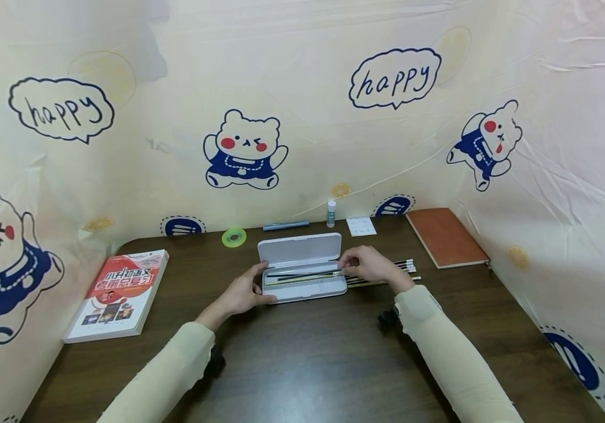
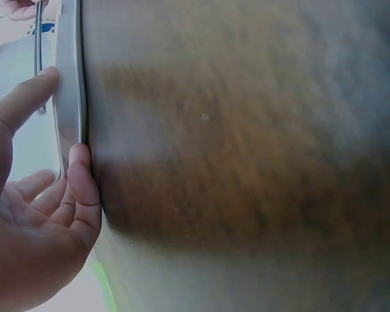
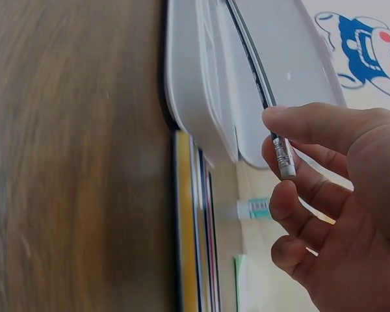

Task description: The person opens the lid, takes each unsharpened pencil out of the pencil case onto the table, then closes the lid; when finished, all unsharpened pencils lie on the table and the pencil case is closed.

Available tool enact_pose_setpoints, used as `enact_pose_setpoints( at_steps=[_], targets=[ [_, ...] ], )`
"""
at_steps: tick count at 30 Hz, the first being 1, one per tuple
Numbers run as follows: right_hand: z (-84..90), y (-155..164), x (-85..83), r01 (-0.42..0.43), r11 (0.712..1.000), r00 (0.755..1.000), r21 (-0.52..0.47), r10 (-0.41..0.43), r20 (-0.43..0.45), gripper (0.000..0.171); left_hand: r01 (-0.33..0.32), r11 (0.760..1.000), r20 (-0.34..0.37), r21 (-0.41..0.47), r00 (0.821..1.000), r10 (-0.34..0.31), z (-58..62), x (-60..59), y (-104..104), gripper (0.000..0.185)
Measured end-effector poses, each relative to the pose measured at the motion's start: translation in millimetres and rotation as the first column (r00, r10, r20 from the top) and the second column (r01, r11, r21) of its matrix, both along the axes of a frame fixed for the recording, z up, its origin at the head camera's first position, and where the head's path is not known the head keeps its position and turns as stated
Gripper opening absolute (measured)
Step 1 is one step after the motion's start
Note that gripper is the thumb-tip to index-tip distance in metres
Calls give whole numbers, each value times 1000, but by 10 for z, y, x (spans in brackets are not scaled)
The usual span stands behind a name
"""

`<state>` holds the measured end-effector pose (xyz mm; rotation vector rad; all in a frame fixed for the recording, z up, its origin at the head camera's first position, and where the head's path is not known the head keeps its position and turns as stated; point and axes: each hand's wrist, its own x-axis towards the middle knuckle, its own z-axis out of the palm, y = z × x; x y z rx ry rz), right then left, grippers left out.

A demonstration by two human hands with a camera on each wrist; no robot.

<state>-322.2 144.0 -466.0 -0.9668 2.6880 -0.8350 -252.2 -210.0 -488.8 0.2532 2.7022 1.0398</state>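
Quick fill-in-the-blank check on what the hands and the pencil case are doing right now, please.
1. The white pencil case has its lid ____.
2. The right hand pinches a ____ over the case.
3. The left hand touches the case's ____ end.
4. More pencils lie on the table, to the case's ____.

Missing words: open; pencil; left; right

Soft, even light fills the head view, which bends at its edges. Both wrist views blur the table (image 2: 247,162) heavily.
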Motion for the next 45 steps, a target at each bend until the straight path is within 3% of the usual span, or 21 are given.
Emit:
enact_pose_setpoints(
  at_steps=[14, 22, 26, 35, 45],
  targets=[
    [78, 541, 1, 69, 998, 996, -10, -69, 59, 8, -2, 1000, 16, 4, 1000, 2, 24, 5, 9, 96],
    [103, 876, 33, 118, 993, 993, -10, -118, 30, 8, -3, 1000, 15, 8, 1000, 3, 37, 19, 4, 96],
    [113, 1024, 78, 149, 989, 987, -6, -149, 59, 9, 3, 1000, 15, 4, 1000, -3, 28, 13, 7, 96],
    [48, 1353, 134, 205, 979, 971, 15, -205, 120, 8, 5, 1000, 18, 7, 1000, -6, 33, 13, 3, 95],
    [-22, 1567, 179, 193, 981, 974, 9, -193, 117, 7, 2, 1000, 18, 4, 1000, -2, 22, 8, 16, 95]
  ],
)
